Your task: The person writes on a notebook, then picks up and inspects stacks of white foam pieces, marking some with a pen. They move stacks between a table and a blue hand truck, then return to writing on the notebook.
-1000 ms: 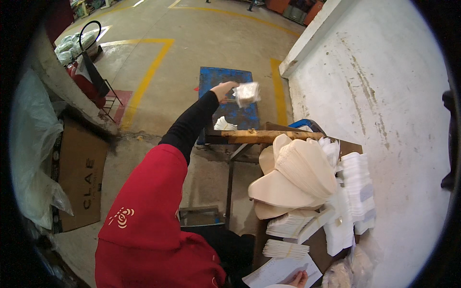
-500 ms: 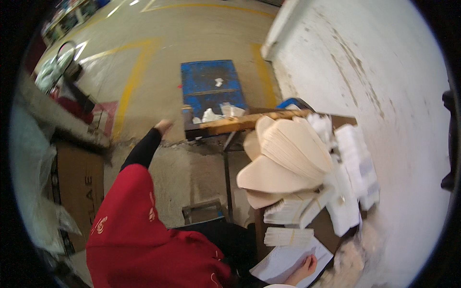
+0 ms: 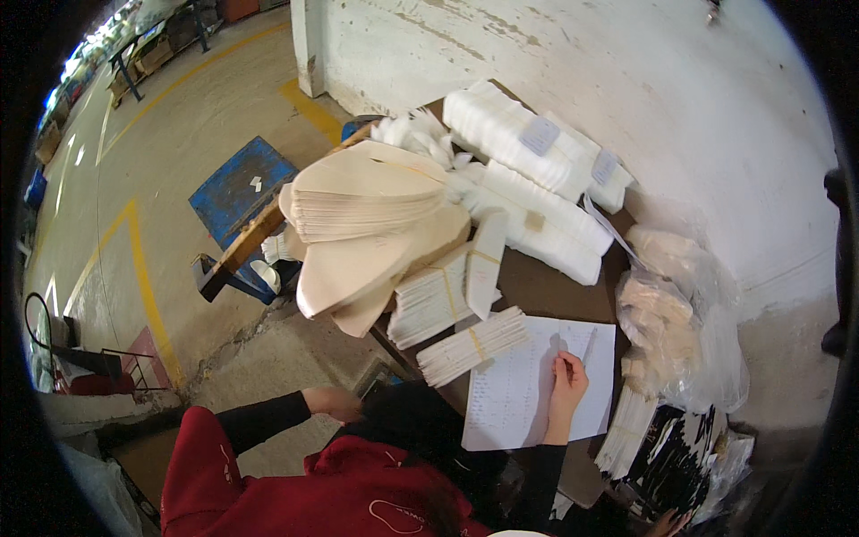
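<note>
My right hand [image 3: 566, 387] rests on the white sheets of paper [image 3: 501, 407], fingers pinched together. A thin grey pen [image 3: 590, 344] shows beside the fingertips and seems held; the grip is partly hidden. Rows of writing run down the left of the sheets. My left hand [image 3: 333, 404] hangs low over my lap, away from the table; its fingers are blurred. Left of the paper lies a banded bundle of white strips [image 3: 474, 346]. Beyond it stand another banded white bundle [image 3: 429, 304] and fanned stacks of cream insole-shaped pieces [image 3: 367, 210].
Bundles of soft white pieces [image 3: 546, 219] lie along the wall side of the table [image 3: 541, 291]. Clear plastic bags [image 3: 693, 331] hold beige pieces at the right. Fingers [image 3: 669, 522], whose I cannot tell, show at the lower edge. A blue platform [image 3: 237, 188] stands beyond.
The view has swung right, bringing the paper and bags further into sight. My left arm has come back from its outstretched reach toward my lap. My right hand stays on the paper.
</note>
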Demonstrator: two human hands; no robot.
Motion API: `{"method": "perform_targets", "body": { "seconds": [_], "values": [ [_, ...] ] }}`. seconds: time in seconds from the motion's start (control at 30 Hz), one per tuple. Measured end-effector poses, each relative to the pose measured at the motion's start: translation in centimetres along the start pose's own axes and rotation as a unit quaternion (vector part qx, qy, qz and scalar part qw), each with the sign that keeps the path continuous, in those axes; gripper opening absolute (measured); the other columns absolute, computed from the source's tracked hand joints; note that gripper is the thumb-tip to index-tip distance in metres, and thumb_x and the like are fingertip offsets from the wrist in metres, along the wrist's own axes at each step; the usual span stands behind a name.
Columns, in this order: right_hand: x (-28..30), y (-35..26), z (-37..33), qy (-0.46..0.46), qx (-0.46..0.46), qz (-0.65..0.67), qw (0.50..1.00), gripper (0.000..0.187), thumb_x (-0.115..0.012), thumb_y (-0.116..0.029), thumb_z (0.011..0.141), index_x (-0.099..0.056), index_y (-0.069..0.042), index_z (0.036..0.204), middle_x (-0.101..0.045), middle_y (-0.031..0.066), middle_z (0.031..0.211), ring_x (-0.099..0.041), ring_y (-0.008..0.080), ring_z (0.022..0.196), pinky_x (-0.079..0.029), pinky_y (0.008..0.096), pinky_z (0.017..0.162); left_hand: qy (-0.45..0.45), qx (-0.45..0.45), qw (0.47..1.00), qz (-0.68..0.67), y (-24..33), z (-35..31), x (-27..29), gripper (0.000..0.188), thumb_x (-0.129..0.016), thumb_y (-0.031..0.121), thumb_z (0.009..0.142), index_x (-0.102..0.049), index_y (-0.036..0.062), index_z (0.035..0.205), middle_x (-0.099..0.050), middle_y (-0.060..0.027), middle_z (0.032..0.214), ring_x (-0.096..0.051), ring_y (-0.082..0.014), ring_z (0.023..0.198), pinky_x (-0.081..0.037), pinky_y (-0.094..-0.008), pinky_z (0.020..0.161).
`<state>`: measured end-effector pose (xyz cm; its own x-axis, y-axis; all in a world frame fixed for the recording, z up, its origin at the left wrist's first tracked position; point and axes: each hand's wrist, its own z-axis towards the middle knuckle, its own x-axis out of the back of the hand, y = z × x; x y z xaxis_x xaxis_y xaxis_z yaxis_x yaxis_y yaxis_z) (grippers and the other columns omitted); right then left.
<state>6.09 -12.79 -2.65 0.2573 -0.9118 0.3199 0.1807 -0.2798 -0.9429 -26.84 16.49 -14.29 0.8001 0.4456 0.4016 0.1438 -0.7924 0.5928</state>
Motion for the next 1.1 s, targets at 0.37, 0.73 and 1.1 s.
{"method": "perform_targets", "body": {
  "seconds": [0.37, 0.73, 1.1],
  "values": [
    [0.2, -1.6, -1.0, -0.001, 0.1, -0.043, 0.994, 0.011, -0.06, 0.0, 0.088, -0.066, 0.001, 0.096, -0.064, 0.0042, 0.085, -0.057, 0.0117, 0.078, -0.045, 0.0244, 0.07, 0.643, -0.06, 0.756, 0.106, 18.4, -2.7, 24.8, 0.051, -0.066, 0.022, 0.086, -0.049, 0.0107, 0.133, -0.038, -0.02, 0.143, -0.039, -0.039, 0.13, -0.034, -0.0489, 0.108],
    [1.0, -2.9, -1.6, -0.066, 0.12, -0.06, 0.989, 0.015, -0.058, 0.001, 0.085, -0.065, 0.002, 0.098, -0.061, 0.0123, 0.097, -0.058, 0.0248, 0.081, -0.047, 0.0311, 0.072, 0.73, 0.007, 0.681, -0.058, 16.6, 3.4, 29.1, 0.086, -0.065, 0.0, 0.068, -0.026, 0.0095, 0.144, -0.053, -0.0287, 0.124, -0.056, -0.0448, 0.11, -0.047, -0.0434, 0.092],
    [0.7, -2.8, -1.7, -0.055, 0.19, -0.148, 0.969, 0.015, -0.063, -0.002, 0.08, -0.067, -0.002, 0.094, -0.061, 0.0114, 0.097, -0.057, 0.0313, 0.09, -0.048, 0.0377, 0.078, 0.692, -0.203, 0.672, -0.169, 21.2, 1.4, 28.4, 0.061, -0.066, -0.004, 0.07, -0.049, 0.0075, 0.127, -0.051, -0.0137, 0.139, -0.053, -0.014, 0.115, -0.053, -0.0252, 0.075]
  ]
}}
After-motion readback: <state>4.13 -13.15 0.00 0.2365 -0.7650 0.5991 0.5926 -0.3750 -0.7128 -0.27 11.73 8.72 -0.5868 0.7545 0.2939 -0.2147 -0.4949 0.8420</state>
